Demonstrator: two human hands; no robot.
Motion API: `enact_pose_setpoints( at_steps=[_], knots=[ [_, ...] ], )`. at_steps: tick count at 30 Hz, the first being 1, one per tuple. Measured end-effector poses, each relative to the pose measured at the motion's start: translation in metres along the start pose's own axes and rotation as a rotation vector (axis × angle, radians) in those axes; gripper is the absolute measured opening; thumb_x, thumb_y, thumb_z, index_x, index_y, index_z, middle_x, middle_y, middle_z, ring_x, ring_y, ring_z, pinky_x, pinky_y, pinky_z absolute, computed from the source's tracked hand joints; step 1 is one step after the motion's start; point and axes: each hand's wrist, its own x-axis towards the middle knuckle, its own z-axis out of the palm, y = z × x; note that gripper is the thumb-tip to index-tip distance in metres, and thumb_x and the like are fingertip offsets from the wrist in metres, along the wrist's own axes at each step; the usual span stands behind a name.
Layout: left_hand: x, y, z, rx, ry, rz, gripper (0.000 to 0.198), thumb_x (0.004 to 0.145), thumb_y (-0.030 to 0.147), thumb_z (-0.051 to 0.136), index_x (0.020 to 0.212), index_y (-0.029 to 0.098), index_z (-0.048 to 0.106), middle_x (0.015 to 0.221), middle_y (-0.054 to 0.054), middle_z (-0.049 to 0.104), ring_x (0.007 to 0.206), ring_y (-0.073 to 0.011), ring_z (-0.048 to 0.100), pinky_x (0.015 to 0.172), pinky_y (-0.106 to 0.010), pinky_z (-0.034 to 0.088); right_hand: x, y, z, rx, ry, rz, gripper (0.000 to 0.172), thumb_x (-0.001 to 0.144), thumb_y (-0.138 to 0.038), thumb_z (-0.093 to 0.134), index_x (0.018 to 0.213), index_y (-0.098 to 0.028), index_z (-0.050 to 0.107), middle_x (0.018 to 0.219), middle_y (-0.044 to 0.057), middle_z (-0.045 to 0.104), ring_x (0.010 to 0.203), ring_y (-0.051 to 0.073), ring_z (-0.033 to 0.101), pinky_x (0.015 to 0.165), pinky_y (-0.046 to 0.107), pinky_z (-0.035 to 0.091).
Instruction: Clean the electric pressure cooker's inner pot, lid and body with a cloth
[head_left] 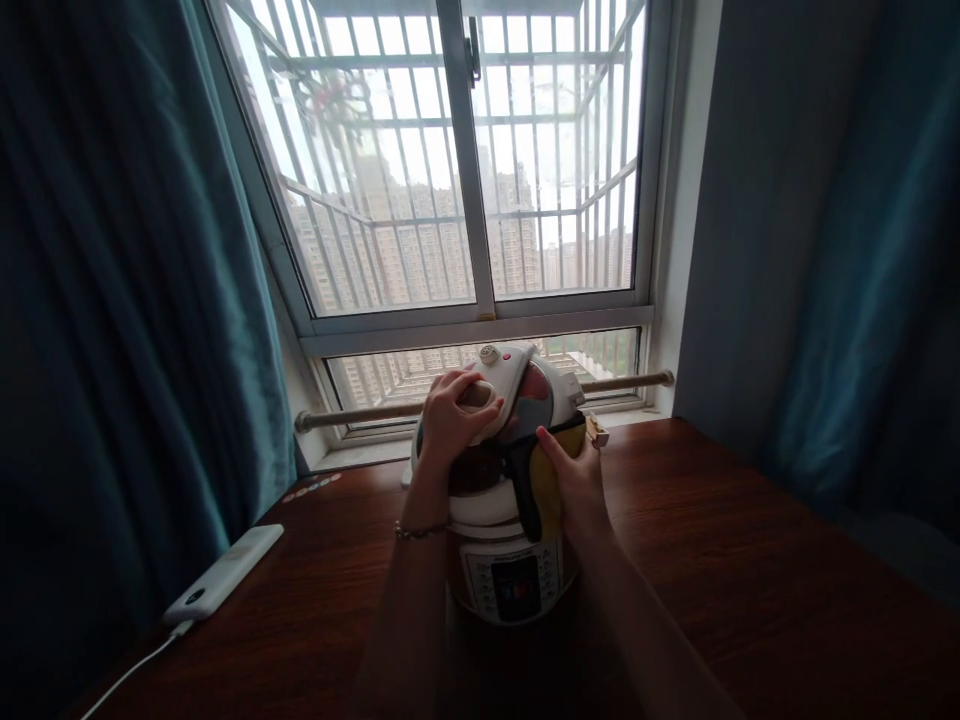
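Well to the left of the white-and-brown round electric cooker (487,508), which stands on the reddish-brown wooden table (705,530), a teal satin curtain (225,400) hangs in folds. In front of that curtain, left of the cooker, lies a white oblong plastic device (229,570) with a thin white cable (139,670) at its near end. Behind the cooker, a pale horizontal rail (375,413) runs below a grey metal-framed sliding window (465,200). At the cooker's top left, the left hand (448,415), a metal chain bracelet (420,532) at its wrist, is curled closed around the beige rounded lid handle (478,395), thumb in front. At the cooker's right side, the right hand (581,485) grips a yellow cloth with black edging (551,490), partly closed: the thumb presses its near face, while the other fingers are mostly hidden, so their bend cannot be told. The cloth lies against the cooker's upper front right. Far right of the cooker hangs another teal curtain (847,300).
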Motion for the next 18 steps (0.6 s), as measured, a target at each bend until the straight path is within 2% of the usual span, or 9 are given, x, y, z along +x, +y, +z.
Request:
enact_pose_setpoints(
  at_steps=[3, 6, 8, 13, 16, 18],
  knots=[
    [0.001, -0.005, -0.001, -0.011, 0.019, -0.045, 0.029, 0.066, 0.038, 0.067, 0.091, 0.023, 0.062, 0.100, -0.001, 0.061, 0.100, -0.0194, 0.053, 0.090, -0.031, 0.042, 0.001, -0.006, 0.018, 0.166, -0.024, 0.158, 0.040, 0.060, -0.032, 0.075, 0.094, -0.015, 0.061, 0.084, 0.006, 0.069, 0.071, 0.021, 0.066, 0.060, 0.031, 0.054],
    [0.005, -0.009, -0.008, -0.023, 0.053, -0.100, 0.028, 0.066, 0.038, 0.066, 0.088, 0.022, 0.062, 0.093, -0.001, 0.061, 0.093, -0.0185, 0.055, 0.085, -0.030, 0.045, 0.000, -0.014, 0.031, 0.262, -0.071, 0.141, 0.034, 0.059, -0.029, 0.075, 0.087, -0.013, 0.062, 0.076, 0.004, 0.069, 0.064, 0.019, 0.065, 0.055, 0.028, 0.053],
    [0.007, -0.008, -0.020, -0.032, 0.120, -0.113, 0.028, 0.066, 0.038, 0.065, 0.089, 0.022, 0.062, 0.091, 0.000, 0.060, 0.091, -0.0180, 0.056, 0.084, -0.029, 0.045, -0.004, -0.024, 0.041, 0.297, -0.114, 0.119, 0.032, 0.059, -0.028, 0.075, 0.085, -0.014, 0.062, 0.074, 0.003, 0.068, 0.062, 0.017, 0.064, 0.054, 0.026, 0.053],
    [-0.001, 0.010, -0.078, -0.075, 0.303, -0.039, 0.028, 0.067, 0.036, 0.066, 0.091, 0.022, 0.061, 0.095, -0.001, 0.058, 0.095, -0.0188, 0.055, 0.088, -0.033, 0.044, -0.030, -0.056, 0.064, 0.260, -0.259, 0.024, 0.029, 0.059, -0.025, 0.076, 0.081, -0.016, 0.059, 0.074, -0.001, 0.066, 0.061, 0.013, 0.060, 0.055, 0.023, 0.051],
    [-0.024, 0.024, -0.116, -0.136, 0.380, -0.013, 0.033, 0.065, 0.033, 0.067, 0.095, 0.023, 0.059, 0.101, -0.002, 0.058, 0.099, -0.0204, 0.055, 0.091, -0.036, 0.044, -0.058, -0.075, 0.071, 0.158, -0.359, -0.061, 0.035, 0.058, -0.026, 0.077, 0.086, -0.019, 0.057, 0.079, -0.001, 0.064, 0.067, 0.013, 0.059, 0.059, 0.023, 0.050],
    [-0.048, 0.031, -0.136, -0.169, 0.413, -0.029, 0.038, 0.065, 0.034, 0.066, 0.102, 0.025, 0.058, 0.110, -0.002, 0.056, 0.107, -0.0220, 0.053, 0.096, -0.038, 0.042, -0.080, -0.083, 0.072, 0.060, -0.421, -0.117, 0.040, 0.056, -0.027, 0.077, 0.089, -0.020, 0.054, 0.079, -0.003, 0.061, 0.069, 0.012, 0.056, 0.060, 0.022, 0.048]
  ],
)
